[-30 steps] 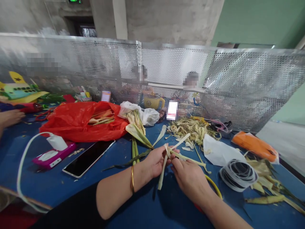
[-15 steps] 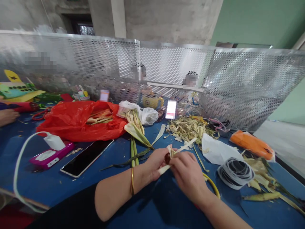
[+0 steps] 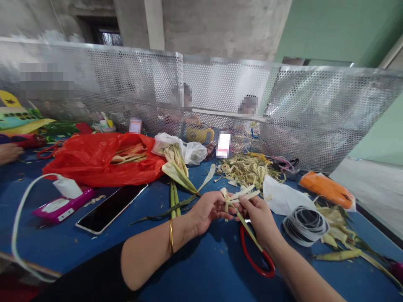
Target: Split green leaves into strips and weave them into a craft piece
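My left hand [image 3: 209, 212] pinches a small knot of pale, crossed leaf strips [image 3: 229, 201] that look like dried corn husk. From the right, my right hand [image 3: 256, 214] grips the strip ends between thumb and fingers, close to the knot. One long strip hangs down across the right palm. Under my right hand lie red-handled scissors [image 3: 270, 268], their blades mostly hidden. Left of my left wrist are green stalks [image 3: 175, 199] and a broad husk leaf [image 3: 179, 176]. A heap of shredded husk [image 3: 244, 170] lies beyond both hands.
On the left are a red plastic bag [image 3: 85, 157] of husks, a phone [image 3: 111, 209] and a purple power strip [image 3: 63, 207] with a white cable. At right lie coiled clear cord [image 3: 305, 226] and an orange packet [image 3: 327, 191]. A perforated metal screen [image 3: 132, 79] stands behind; another person's hand [image 3: 9, 153] is far left.
My right hand has turned and drawn slightly to the right, exposing the crossed strips between my hands. The red scissor handles now show beneath it. The view has shifted slightly.
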A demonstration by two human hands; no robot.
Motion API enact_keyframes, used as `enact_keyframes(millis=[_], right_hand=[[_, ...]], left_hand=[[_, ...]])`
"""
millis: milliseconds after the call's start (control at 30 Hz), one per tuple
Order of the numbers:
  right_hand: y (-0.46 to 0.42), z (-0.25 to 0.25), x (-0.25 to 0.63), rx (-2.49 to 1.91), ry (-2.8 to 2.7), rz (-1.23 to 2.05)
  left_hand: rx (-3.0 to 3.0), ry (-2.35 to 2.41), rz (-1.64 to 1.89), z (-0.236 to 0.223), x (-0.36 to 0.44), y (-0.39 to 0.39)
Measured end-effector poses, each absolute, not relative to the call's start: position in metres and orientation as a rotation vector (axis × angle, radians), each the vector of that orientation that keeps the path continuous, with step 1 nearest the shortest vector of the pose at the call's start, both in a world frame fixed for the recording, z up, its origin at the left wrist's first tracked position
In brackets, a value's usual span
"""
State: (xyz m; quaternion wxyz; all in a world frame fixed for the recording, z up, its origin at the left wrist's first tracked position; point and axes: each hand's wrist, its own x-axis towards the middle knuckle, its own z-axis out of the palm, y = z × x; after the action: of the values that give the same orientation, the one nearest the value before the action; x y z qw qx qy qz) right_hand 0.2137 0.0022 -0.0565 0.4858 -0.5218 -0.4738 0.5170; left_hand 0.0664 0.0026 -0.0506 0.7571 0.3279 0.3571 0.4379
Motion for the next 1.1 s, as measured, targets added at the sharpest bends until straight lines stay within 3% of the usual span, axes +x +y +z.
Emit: enact_keyframes(millis=[300, 533, 700, 1100], right_hand=[[0.003, -0.063, 0.215, -1.348, -1.462, 1.213], [-0.009, -0.051, 0.219, -0.974, -2.286, 0.544], [-0.009, -0.048, 0.221, -0.896, -2.326, 0.120], [0.007, -0.052, 0.230, -1.466, -2.009, 0.511]], left_hand=[[0.868, 1.014, 1.196, -0.062, 0.066, 0.011], [0.934, 1.120, 1.216, -0.060, 0.061, 0.015], [1.066, 1.128, 1.089, -0.056, 0.064, 0.008], [1.248, 0.996, 0.836, -0.056, 0.061, 0.004]])
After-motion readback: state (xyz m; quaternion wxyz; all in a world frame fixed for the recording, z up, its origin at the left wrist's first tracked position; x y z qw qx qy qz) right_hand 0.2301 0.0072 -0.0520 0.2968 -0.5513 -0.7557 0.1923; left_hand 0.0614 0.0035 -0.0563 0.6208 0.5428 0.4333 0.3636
